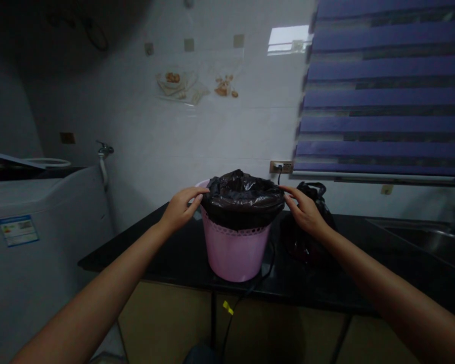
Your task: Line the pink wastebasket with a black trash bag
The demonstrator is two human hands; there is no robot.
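Observation:
A pink bin (235, 255) stands upright on the dark countertop (144, 253). Its mouth is lined with a black plastic bag (242, 205), whose edge is folded down over the outside of the rim. At the left side of the rim, my left hand (182, 207) pinches the bag's edge between thumb and fingers. My right hand (303, 210) does the same at the right side of the rim. Part of the pink rim shows bare at the back left. The inside of the bin is hidden.
A tied dark bag (313, 192) sits behind my right hand. A black cable (267, 273) with a yellow tag hangs over the counter's front edge. A sink (436, 237) is at the right, a white washing machine (56, 242) at the left.

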